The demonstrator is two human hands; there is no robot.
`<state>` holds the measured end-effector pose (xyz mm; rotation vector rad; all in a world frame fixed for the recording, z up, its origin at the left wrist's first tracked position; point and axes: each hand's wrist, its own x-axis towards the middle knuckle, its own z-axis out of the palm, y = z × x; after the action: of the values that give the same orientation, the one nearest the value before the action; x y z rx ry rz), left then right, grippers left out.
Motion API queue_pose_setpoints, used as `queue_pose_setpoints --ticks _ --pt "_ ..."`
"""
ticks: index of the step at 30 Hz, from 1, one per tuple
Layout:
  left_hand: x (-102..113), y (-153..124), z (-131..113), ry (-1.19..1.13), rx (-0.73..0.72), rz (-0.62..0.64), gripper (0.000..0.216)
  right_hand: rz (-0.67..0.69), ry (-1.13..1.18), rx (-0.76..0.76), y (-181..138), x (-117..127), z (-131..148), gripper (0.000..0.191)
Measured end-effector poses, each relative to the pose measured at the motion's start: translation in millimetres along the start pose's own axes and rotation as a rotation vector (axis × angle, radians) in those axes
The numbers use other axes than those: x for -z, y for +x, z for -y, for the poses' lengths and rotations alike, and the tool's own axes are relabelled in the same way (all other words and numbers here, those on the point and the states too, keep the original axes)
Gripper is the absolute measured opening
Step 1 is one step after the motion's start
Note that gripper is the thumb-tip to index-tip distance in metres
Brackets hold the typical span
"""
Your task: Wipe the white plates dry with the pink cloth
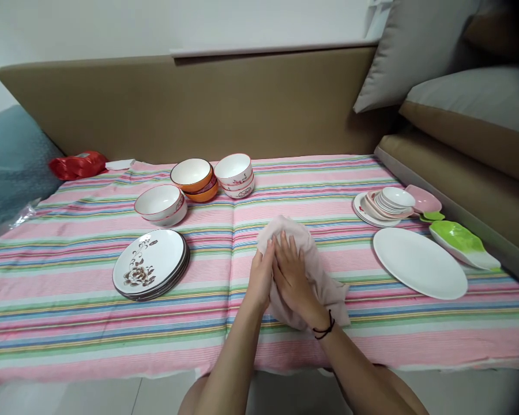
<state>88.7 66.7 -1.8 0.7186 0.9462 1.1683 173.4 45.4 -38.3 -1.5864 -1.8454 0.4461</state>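
A pale pink cloth (324,282) lies bunched on the striped tablecloth (69,300) in the middle of the table. My right hand (292,268) presses flat on top of the cloth, fingers stretched forward. My left hand (262,274) grips the cloth's left side, and something seems wrapped inside the cloth; I cannot make it out. The two hands touch each other.
Left of the hands is a stack of flowered plates (149,265), with white and orange bowls (192,178) behind. On the right are a large white oval plate (419,262), a stack of small dishes (387,204), a pink bowl (426,202) and a green leaf dish (462,242). A sofa back stands behind.
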Motion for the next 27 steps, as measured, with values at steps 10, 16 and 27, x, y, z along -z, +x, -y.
queue_pose_setpoints --ticks 10,16,27 --pt "-2 12 9 0.068 -0.092 -0.034 0.04 -0.12 -0.075 -0.128 15 1 -26 0.06" --pt "1 15 7 -0.007 -0.118 -0.159 0.038 -0.031 -0.054 -0.2 3 -6 -4 0.06" --pt "6 24 2 0.015 -0.096 -0.085 0.037 0.026 -0.145 0.005 12 5 6 0.053"
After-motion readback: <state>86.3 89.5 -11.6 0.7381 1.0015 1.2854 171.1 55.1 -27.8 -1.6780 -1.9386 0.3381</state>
